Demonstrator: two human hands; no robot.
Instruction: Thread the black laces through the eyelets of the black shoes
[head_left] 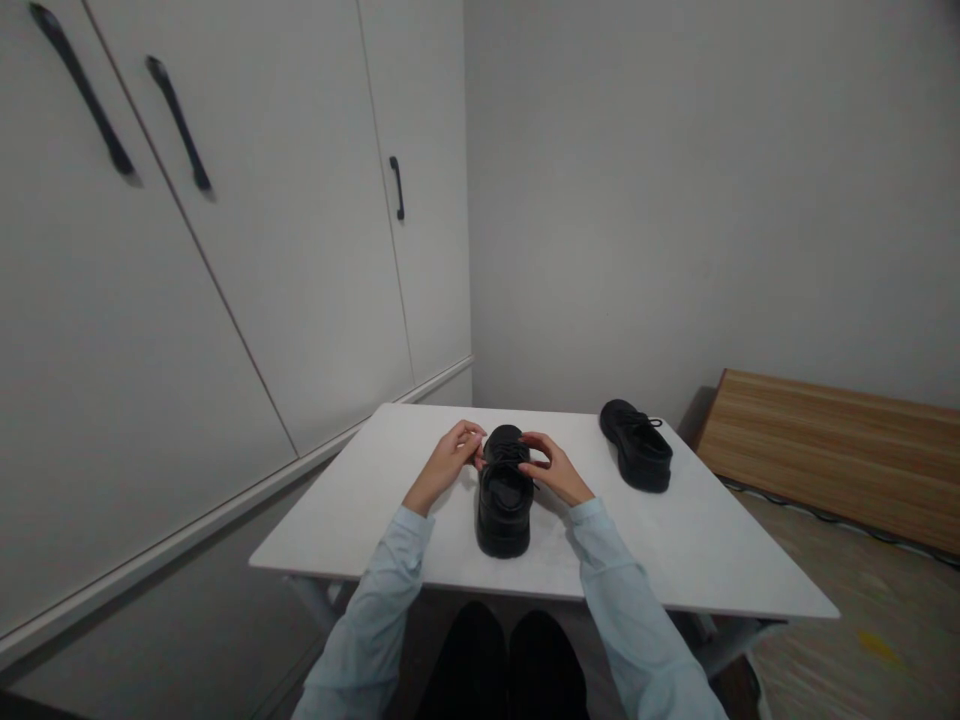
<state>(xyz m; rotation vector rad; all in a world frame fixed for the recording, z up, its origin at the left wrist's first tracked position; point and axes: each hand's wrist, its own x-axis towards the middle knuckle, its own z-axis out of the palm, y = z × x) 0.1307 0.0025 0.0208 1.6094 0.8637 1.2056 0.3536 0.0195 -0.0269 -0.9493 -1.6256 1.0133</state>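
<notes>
Here at lower centre, the left hand's fingers [471, 428] are bent in close at the left side of the laces [508, 452]; whether they pinch a lace, I cannot tell. Across from them, the right hand [553, 472] curves in, thumb and forefinger parted, tips right at the laces' other edge. Between the two hands sits the near shoe [503, 515], black and upright on its sole, toe pointing up the frame, heel towards the wearer, its dark opening facing up.

Both wrists run back into pale blue sleeves [386, 580], angling out to the bottom of the frame, with dark-clad knees [472, 660] between them, below the edge of the white bench [352, 510]. Over at the bench's upper right, well apart from the hands, there's the far shoe [637, 450], also black and laced, upright, toe angled to the upper left.

Further out, white cabinet doors [300, 260] with dark handles [180, 125] fill the left; a plain grey wall [675, 200] rises upper right, and a wood-grain panel [832, 450] leans low at the right edge.
</notes>
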